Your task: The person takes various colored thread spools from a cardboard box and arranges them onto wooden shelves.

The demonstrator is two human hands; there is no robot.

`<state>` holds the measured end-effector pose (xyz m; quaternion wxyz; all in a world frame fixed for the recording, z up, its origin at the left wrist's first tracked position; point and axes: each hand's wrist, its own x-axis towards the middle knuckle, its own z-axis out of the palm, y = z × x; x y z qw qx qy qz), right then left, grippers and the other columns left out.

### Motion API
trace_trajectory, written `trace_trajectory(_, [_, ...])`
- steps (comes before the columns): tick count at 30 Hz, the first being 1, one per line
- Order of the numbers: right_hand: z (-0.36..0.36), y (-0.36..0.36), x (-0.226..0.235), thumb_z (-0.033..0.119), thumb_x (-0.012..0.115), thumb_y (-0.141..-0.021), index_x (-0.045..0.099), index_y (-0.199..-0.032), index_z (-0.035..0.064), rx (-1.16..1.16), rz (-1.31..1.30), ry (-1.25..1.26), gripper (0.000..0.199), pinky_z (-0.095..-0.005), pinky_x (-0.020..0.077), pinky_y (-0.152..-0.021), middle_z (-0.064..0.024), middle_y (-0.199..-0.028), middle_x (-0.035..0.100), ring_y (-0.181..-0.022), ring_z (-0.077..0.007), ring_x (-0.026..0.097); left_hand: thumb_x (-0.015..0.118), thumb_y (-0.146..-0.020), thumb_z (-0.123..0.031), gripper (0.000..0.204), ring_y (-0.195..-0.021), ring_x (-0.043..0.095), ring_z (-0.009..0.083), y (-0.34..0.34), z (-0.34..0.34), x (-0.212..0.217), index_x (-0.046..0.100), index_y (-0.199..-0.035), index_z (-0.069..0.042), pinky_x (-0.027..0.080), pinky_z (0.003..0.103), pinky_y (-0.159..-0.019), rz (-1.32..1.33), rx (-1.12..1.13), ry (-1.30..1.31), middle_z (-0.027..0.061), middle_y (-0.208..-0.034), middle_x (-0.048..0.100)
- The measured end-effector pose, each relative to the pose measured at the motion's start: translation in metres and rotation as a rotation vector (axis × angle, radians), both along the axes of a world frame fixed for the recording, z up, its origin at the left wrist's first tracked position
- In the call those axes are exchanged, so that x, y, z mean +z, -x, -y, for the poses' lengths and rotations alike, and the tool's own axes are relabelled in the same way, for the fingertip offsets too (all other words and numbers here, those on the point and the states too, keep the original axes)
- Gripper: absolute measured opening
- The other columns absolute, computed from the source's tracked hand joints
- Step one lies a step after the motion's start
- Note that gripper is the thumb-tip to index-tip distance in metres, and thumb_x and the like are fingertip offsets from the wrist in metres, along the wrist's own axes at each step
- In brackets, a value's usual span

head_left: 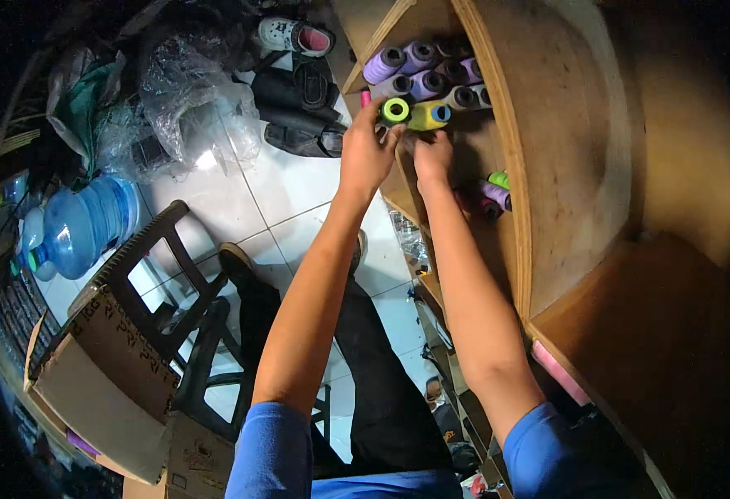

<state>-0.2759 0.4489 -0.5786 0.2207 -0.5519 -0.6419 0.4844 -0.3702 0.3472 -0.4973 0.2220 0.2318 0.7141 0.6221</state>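
Note:
My left hand (368, 151) is closed round a thread spool (386, 111) with a bright yellow-green ring at its end. Beside it, a yellow thread spool (422, 117) with a blue core sits against the fingers of my right hand (433, 156). These fingers are curled at its lower end and partly hidden. Just beyond both hands, several purple and grey thread spools (427, 84) lie stacked on their sides in a wooden shelf (489, 154). A pink spool (366, 98) shows beside my left fingers.
Purple and green spools (496, 193) lie lower in the shelf. A curved wooden panel (573, 150) rises at right. Left are dark shoes (302, 140), clear plastic wrap (190, 108), a blue water jug (78, 229), a black chair (173, 283) and a cardboard box (107, 399).

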Motion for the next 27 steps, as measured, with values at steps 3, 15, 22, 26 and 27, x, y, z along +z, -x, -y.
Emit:
trace_trajectory(3, [0.029,0.026,0.021,0.008,0.065,-0.075,0.056,-0.109,-0.001,0.036,0.104,-0.057,0.036,-0.034,0.0445,-0.086,-0.0154,-0.107,0.062,-0.099,-0.0272,0.06,0.065,-0.079,-0.002,0.039,-0.097,0.061,0.0229,0.015,0.02,-0.003,0.051,-0.115,0.002,0.048,0.03,-0.08,-0.084,-0.027,0.078,0.0155,-0.105,0.061])
trace_trajectory(15, [0.032,0.018,0.024,0.005,0.069,-0.071,0.053,-0.102,-0.0046,-0.012,0.153,-0.158,0.037,-0.0382,0.0455,-0.081,-0.0187,-0.098,0.063,-0.093,-0.0308,0.061,0.067,-0.073,-0.003,0.037,-0.089,0.058,0.0396,0.004,0.001,-0.012,0.053,-0.107,0.003,0.047,0.039,-0.076,-0.249,0.029,0.079,0.0229,-0.099,0.059])
trace_trajectory(22, [0.023,0.005,0.007,-0.004,0.064,-0.069,0.051,-0.094,-0.0003,-0.012,-0.012,-0.174,0.028,-0.0316,0.0464,-0.08,-0.0133,-0.093,0.062,-0.09,-0.0234,0.062,0.069,-0.069,0.0,0.039,-0.086,0.061,0.0352,-0.005,-0.007,-0.018,0.054,-0.105,0.003,0.049,0.036,-0.072,-0.138,0.118,0.141,0.0223,-0.094,0.061])
trace_trajectory(26, [0.038,0.012,0.008,-0.006,0.063,-0.068,0.05,-0.096,-0.0002,0.008,-0.033,-0.175,0.031,-0.0319,0.0466,-0.079,-0.0121,-0.092,0.06,-0.089,-0.0232,0.061,0.067,-0.068,0.003,0.044,-0.09,0.064,0.0309,0.0,0.0,-0.03,0.054,-0.11,0.003,0.049,0.033,-0.074,-0.037,0.162,0.116,0.0211,-0.098,0.063])
trace_trajectory(27, [0.041,0.013,0.01,-0.006,0.062,-0.068,0.05,-0.096,0.0,0.007,-0.035,-0.179,0.031,-0.0318,0.0465,-0.079,-0.0116,-0.092,0.059,-0.089,-0.0229,0.061,0.067,-0.068,0.003,0.044,-0.09,0.064,0.0309,-0.001,0.001,-0.032,0.054,-0.11,0.003,0.049,0.033,-0.074,-0.037,0.162,0.12,0.0211,-0.098,0.063])
